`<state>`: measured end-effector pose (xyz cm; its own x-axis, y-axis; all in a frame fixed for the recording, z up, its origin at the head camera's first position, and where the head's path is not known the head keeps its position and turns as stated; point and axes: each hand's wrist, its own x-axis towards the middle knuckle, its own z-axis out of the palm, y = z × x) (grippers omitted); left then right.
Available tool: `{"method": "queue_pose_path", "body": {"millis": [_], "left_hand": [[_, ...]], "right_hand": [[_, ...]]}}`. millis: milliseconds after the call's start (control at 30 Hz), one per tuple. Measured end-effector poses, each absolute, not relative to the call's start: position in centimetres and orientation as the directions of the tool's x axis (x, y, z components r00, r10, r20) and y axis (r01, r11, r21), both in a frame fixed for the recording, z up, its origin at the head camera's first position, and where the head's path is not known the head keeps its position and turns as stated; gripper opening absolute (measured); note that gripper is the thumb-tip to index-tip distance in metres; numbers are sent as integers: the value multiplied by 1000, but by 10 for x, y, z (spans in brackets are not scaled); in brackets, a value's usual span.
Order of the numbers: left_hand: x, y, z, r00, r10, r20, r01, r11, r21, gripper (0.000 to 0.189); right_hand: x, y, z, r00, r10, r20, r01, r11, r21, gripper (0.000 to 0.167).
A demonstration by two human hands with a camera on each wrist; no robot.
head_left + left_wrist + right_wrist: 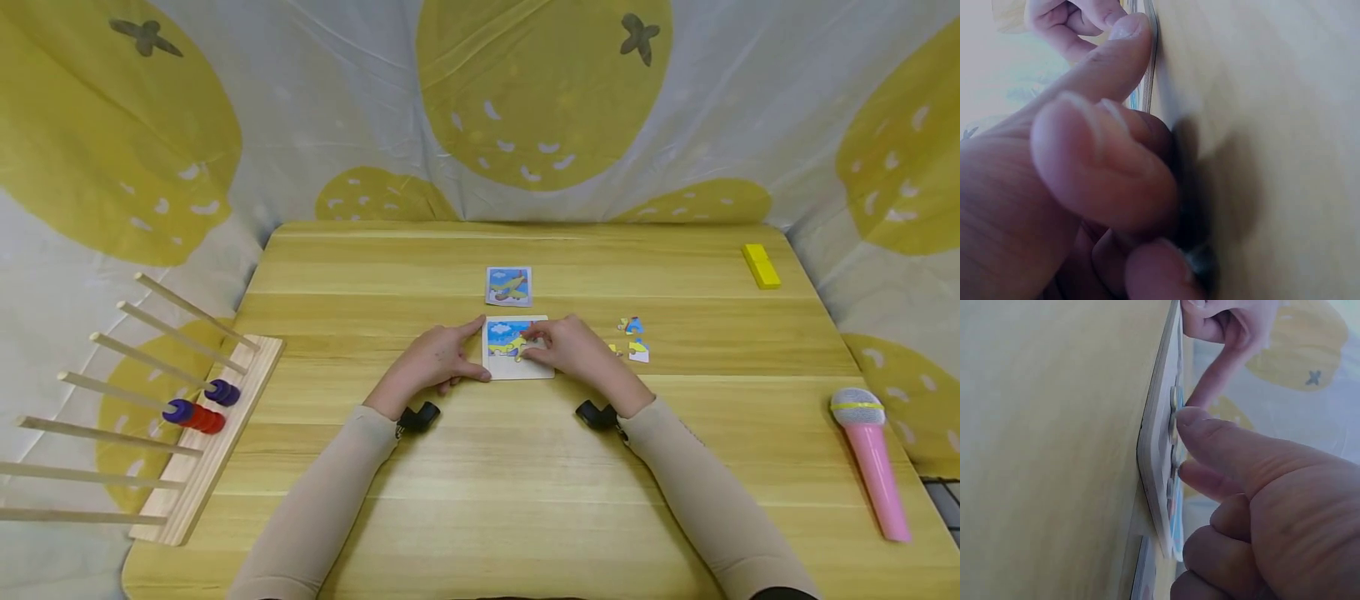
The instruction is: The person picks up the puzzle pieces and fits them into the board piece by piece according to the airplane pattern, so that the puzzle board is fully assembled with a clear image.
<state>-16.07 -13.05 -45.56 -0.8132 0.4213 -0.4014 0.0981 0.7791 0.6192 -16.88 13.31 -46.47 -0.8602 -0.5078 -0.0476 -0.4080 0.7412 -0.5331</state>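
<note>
A small wooden jigsaw board [517, 371] lies in the middle of the table, its upper part filled with a blue and yellow picture. My left hand [437, 358] rests along its left edge, with index finger and thumb stretched to the two left corners. Over the picture, my right hand [573, 350] pinches a yellow puzzle piece [518, 343] between thumb and index finger, close to the board surface. The right wrist view shows the thumb [1210, 428] beside pieces on the board; the fingers partly hide them. Several loose puzzle pieces [638, 351] lie right of the right hand.
Just behind the board lies an airplane picture card [509, 286]. A wooden peg rack [217, 450] with blue and red rings stands at the left. Yellow blocks [761, 267] are at the back right, and a pink toy microphone [873, 467] lies at the right edge.
</note>
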Motion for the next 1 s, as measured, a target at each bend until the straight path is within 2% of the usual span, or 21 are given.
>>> {"method": "queue_pose_path", "body": {"millis": [433, 700, 833, 1000], "left_hand": [[-160, -129, -455, -812, 417, -408, 93, 783, 615, 107], [-161, -128, -454, -810, 421, -408, 104, 788, 607, 107], [-162, -128, -453, -813, 404, -419, 91, 800, 594, 108], [-161, -127, -454, -813, 388, -434, 62, 799, 598, 108]], "right_hand": [[-161, 126, -466, -866, -498, -46, -412, 761, -501, 35], [-158, 123, -462, -858, -513, -33, -456, 789, -411, 34], [-161, 129, -459, -870, -490, -53, -398, 763, -508, 34], [-171, 171, -454, -913, -396, -97, -222, 684, -695, 37]]}}
